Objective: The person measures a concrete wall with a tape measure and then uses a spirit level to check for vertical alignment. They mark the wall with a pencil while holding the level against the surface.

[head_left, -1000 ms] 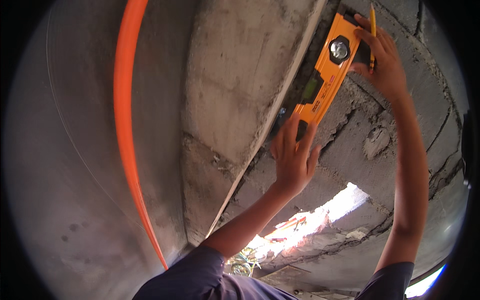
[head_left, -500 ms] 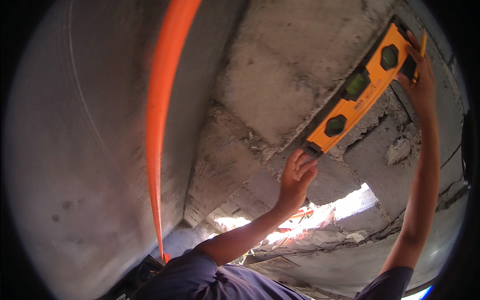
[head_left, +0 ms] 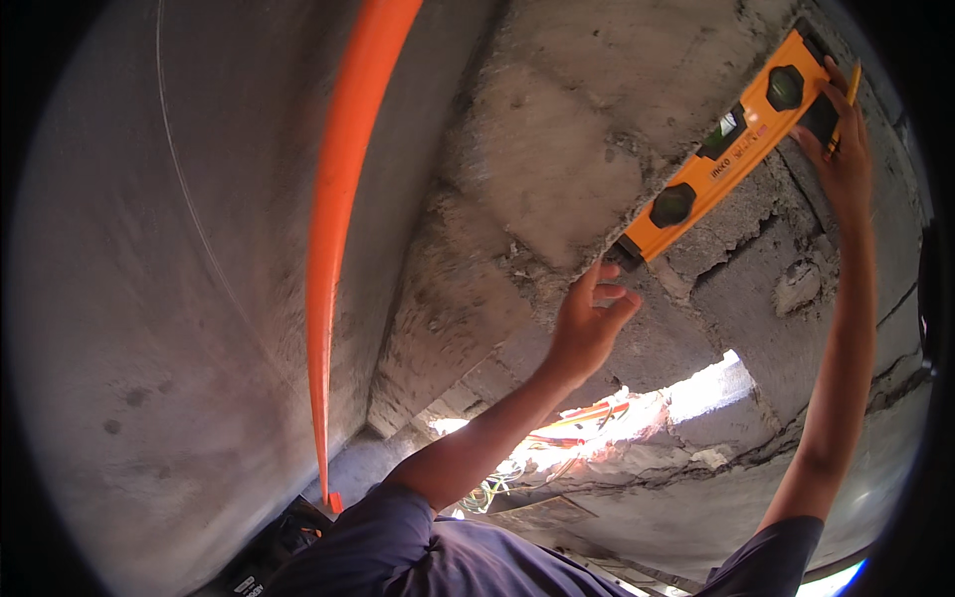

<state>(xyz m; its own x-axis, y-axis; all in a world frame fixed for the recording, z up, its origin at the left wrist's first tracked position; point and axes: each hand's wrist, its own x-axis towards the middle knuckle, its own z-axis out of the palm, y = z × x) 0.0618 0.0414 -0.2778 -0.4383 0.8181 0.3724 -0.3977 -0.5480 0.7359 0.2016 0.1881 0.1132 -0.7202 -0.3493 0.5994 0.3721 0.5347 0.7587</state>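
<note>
A yellow-orange spirit level (head_left: pixel 711 171) with black end caps and several vials lies at a slant along the edge of a rough masonry block. My right hand (head_left: pixel 844 149) is closed around its upper right end. A thin yellow pencil (head_left: pixel 855 84) sticks out between the fingers of that hand. At the lower left end of the level is my left hand (head_left: pixel 589 323), its index finger raised to the block's edge beside the black cap. The other fingers are loosely bent and the thumb stands apart. Whether a fingertip touches the cap, I cannot tell.
A bright orange strap or tube (head_left: pixel 338 209) runs from top to bottom before a smooth grey wall (head_left: pixel 129 298) at the left. Loose wires (head_left: pixel 497 485) hang near a sunlit patch (head_left: pixel 706 388) below my arms. Cracked, broken masonry (head_left: pixel 796 289) lies behind the level.
The level has turned, so its front face shows more and its dark top edge less. My left hand has slipped off the lower end and its fingers have loosened. My right hand keeps its hold.
</note>
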